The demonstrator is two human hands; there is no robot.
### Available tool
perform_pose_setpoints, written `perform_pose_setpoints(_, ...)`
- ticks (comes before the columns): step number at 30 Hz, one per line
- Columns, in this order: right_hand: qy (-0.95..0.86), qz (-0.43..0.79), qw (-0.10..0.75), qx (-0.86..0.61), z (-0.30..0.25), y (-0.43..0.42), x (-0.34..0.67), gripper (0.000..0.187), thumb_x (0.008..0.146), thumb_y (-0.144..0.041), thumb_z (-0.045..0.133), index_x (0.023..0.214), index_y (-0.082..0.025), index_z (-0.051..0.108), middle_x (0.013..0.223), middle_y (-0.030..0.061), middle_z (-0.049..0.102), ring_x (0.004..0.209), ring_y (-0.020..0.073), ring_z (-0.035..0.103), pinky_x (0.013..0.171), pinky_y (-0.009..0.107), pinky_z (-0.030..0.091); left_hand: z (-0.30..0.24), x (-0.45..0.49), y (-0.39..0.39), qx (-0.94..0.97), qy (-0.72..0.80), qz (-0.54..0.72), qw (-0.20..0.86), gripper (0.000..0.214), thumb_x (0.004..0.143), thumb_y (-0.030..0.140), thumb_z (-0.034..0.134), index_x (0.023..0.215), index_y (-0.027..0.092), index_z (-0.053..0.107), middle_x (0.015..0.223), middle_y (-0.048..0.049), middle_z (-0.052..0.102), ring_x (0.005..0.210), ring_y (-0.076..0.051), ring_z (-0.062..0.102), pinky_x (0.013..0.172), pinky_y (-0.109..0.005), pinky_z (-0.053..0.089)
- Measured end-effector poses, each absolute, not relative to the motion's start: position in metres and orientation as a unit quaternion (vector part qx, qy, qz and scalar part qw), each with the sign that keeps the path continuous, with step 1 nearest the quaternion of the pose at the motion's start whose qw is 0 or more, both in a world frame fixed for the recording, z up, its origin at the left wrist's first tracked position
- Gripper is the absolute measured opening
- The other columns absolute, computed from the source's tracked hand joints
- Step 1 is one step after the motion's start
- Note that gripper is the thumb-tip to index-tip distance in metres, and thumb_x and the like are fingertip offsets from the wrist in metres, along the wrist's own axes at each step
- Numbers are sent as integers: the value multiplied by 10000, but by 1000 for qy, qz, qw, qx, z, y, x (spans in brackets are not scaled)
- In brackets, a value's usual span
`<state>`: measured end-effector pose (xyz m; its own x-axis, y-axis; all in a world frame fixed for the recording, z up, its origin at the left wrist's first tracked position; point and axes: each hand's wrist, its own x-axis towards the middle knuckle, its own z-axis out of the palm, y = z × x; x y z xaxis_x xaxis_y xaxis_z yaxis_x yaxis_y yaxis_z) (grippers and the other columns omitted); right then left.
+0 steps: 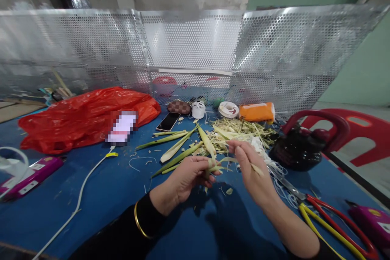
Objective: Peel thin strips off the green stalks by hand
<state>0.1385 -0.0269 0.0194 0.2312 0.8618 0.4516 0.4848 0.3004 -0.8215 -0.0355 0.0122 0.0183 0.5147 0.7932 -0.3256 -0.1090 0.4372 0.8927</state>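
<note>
My left hand (187,176), a gold bangle at its wrist, pinches a small folded piece of pale green leaf (212,166) between thumb and fingertips. A narrow leaf strip (228,159) runs from that piece across to my right hand (252,170). The fingers of my right hand are closed on the strip, and its pale end sticks out past the palm. Just beyond my left hand lie several long green leaves (183,155). Behind my right hand is a heap of leaf scraps (240,132).
Scissors (304,199) with red and yellow handles and a dark kettle (300,150) stand at the right. Leftward are a red plastic bag (79,120), a lit phone (122,127) on a cable and a purple power strip (39,176). A perforated metal screen (189,40) closes the back.
</note>
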Motion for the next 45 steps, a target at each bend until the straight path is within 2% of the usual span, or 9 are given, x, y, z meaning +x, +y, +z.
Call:
perform_pose_setpoints(3,-597,161,476,-626,20,-24,144,344,909,-489,462,849,-225,673,619,11,600,597,188,545,561,296,392,21,-35,12,439,398,304,746,173,723,265,694,778,102,687,733,-73,679,514,-79,560,470,-181,439)
perform_pose_setpoints(6,-555,281,512,-592,24,-22,143,281,855,-444,565,714,-206,613,485,-41,488,480,137,454,497,262,348,24,-35,12,430,412,303,744,169,713,241,697,798,96,688,727,-70,674,512,-78,558,468,-180,433)
perform_pose_setpoints(10,-452,408,609,-507,28,-21,136,261,744,-404,711,673,-181,596,517,-39,531,502,108,463,512,238,361,25,-34,11,434,409,302,744,185,714,244,694,815,89,695,728,-71,675,516,-78,557,475,-183,436)
perform_pose_setpoints(16,-347,489,640,-480,30,-19,142,314,524,-336,870,682,-158,666,575,-36,566,500,90,503,482,220,389,26,-35,11,428,409,303,747,192,704,244,699,817,88,696,720,-66,677,506,-72,556,474,-178,437)
perform_pose_setpoints(22,-288,507,678,-448,24,-14,145,378,485,-230,907,809,-160,724,747,-2,673,637,101,618,598,197,514,27,-35,11,430,401,302,750,188,694,232,698,815,88,692,726,-66,674,515,-78,558,472,-185,449)
perform_pose_setpoints(30,-215,508,708,-442,17,-10,144,375,416,-287,938,699,-152,731,706,0,676,584,76,602,549,154,527,26,-35,11,429,404,300,750,146,711,208,677,801,94,690,714,-60,672,510,-76,562,468,-180,451)
perform_pose_setpoints(39,-322,512,693,-393,24,-20,137,244,643,-336,822,805,-200,699,760,-2,662,749,132,622,726,242,506,24,-35,10,438,407,291,746,144,704,225,693,770,98,675,713,-65,681,493,-78,563,463,-186,428)
perform_pose_setpoints(41,-393,452,667,-443,24,-23,137,214,733,-361,748,870,-204,699,698,-11,632,699,131,592,717,255,480,23,-35,10,438,399,293,751,148,697,235,705,751,103,665,720,-67,684,501,-82,567,473,-193,435)
perform_pose_setpoints(45,-544,295,568,-542,24,-26,136,205,864,-370,577,786,-194,649,613,-13,565,637,148,543,653,271,434,22,-35,11,433,388,292,760,155,697,241,711,745,101,663,713,-63,680,492,-74,553,468,-188,422)
